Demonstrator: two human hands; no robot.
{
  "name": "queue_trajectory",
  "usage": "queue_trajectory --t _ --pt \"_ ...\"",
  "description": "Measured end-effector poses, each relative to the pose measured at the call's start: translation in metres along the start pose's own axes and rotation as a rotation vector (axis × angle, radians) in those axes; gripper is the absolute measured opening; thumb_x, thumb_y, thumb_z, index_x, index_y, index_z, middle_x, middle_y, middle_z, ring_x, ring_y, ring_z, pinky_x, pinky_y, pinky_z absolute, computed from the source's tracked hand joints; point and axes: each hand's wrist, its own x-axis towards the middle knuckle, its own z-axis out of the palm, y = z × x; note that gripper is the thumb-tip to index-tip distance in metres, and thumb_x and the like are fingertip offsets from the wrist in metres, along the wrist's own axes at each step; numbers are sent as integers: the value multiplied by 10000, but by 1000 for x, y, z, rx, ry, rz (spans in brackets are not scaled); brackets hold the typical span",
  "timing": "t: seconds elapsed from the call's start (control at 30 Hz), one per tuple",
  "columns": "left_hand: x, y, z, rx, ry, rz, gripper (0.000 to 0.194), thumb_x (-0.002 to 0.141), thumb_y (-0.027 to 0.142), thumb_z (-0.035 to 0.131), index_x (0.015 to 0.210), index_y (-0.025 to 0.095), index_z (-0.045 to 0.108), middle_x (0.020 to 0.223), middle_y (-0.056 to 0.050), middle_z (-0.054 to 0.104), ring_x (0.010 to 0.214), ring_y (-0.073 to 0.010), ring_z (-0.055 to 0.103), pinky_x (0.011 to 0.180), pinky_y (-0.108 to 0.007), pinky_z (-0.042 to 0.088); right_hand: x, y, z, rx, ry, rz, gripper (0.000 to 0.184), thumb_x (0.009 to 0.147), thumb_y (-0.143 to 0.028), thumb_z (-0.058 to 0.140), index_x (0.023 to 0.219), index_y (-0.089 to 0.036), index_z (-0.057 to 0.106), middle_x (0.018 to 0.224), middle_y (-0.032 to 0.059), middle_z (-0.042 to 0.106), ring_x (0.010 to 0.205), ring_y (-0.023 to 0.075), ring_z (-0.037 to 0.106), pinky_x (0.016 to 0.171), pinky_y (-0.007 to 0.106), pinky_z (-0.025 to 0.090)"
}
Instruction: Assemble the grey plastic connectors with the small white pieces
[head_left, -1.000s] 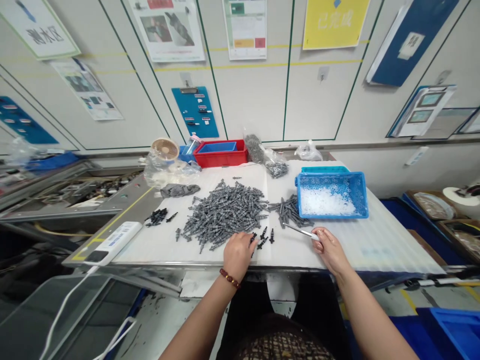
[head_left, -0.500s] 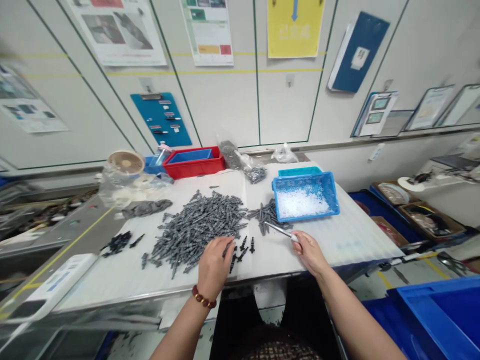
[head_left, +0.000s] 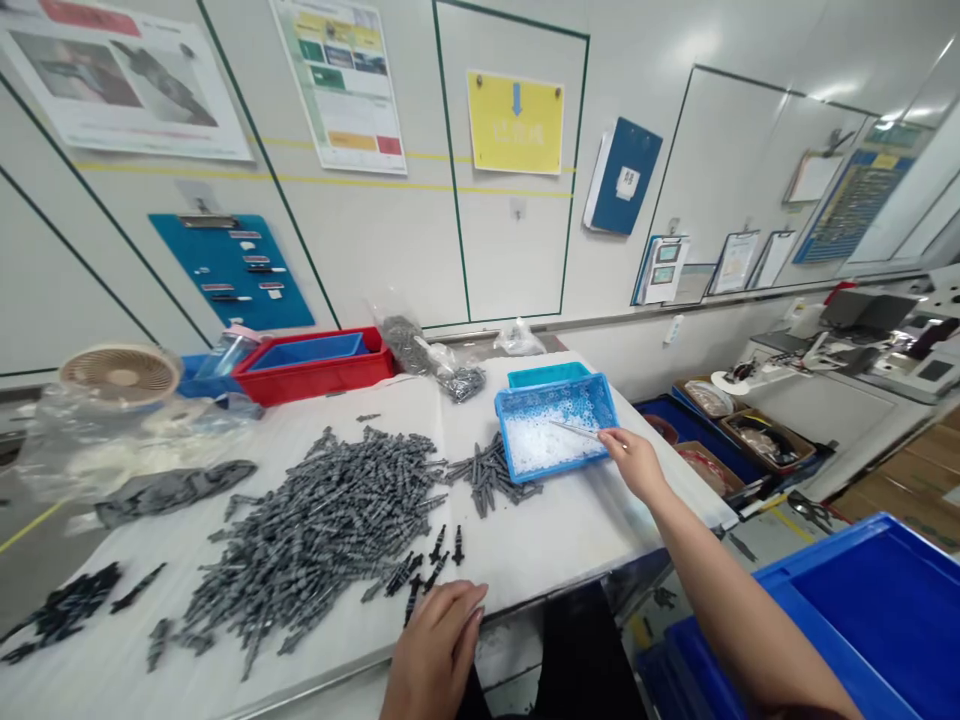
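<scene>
In my right hand (head_left: pixel 634 462) is a pair of thin metal tweezers (head_left: pixel 581 430), their tips over a blue bin (head_left: pixel 517 467) of small clear-white rings (head_left: pixel 536 440). My left hand (head_left: pixel 439 645) is at the table's front edge, fingers curled together and thumb pressed in; what it holds, if anything, is hidden. Just beyond it lie several black ribbed parts (head_left: pixel 439 570). A large heap of grey ribbed parts (head_left: pixel 330 530) covers the table to the left. Next to the bin is a smaller pile of grey pointed parts (head_left: pixel 487 475).
A teal tray (head_left: pixel 547 374) stands behind the bin. At the back are a red bin (head_left: pixel 315 380), plastic bags of parts (head_left: pixel 457 380) and a beige fan (head_left: pixel 120 373). Black parts (head_left: pixel 67 605) lie far left. A large blue crate (head_left: pixel 862 600) stands at right.
My right hand has carried the tweezers from beside the grey pile to over the rings in the blue bin. My left hand has drawn back toward the table edge. The view has turned right.
</scene>
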Motion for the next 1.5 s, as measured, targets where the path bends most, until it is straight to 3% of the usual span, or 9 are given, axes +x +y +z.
queue_trajectory --t 0.4,0.83,1.1,1.2,1.37,1.5 --pt "-10 0 7 -23 -86 46 220 906 236 411 1005 223 607 867 -71 658 795 -177 641 705 -263 551 13 5 22 -223 -142 -14 183 796 -315 512 748 -233 668 815 46 702 804 250 632 707 311 420" --pt "-15 -5 6 27 -68 73 249 934 267 375 1008 198 602 883 -64 662 818 -154 645 731 -233 547 12 -1 26 -378 -130 2 223 850 -330 480 854 -233 680 856 44 700 838 233 624 673 277 415" --pt "-19 -7 8 27 -102 71 241 935 262 372 1015 197 591 887 -68 656 820 -152 645 735 -233 546 22 1 50 -271 -108 -4 187 797 -329 517 760 -216 661 776 44 686 764 214 610 646 266 396" --pt "-23 -10 7 35 -116 91 235 932 259 382 1027 195 588 892 -70 655 823 -152 647 734 -230 548 27 5 56 -175 -90 18 286 811 -378 454 639 -200 597 635 25 635 634 178 580 591 248 393" --pt "-26 -14 7 39 -116 100 237 930 272 392 1035 192 589 888 -70 656 820 -151 649 738 -226 550 31 14 43 -61 -44 64 421 808 -496 355 502 -212 408 468 -15 474 461 131 454 494 238 349" --pt "-22 -10 7 17 -142 103 244 934 281 381 1014 196 596 872 -65 656 798 -142 649 709 -204 551 29 14 30 -35 -27 73 414 770 -525 381 502 -211 415 466 -19 456 465 131 444 493 242 336"
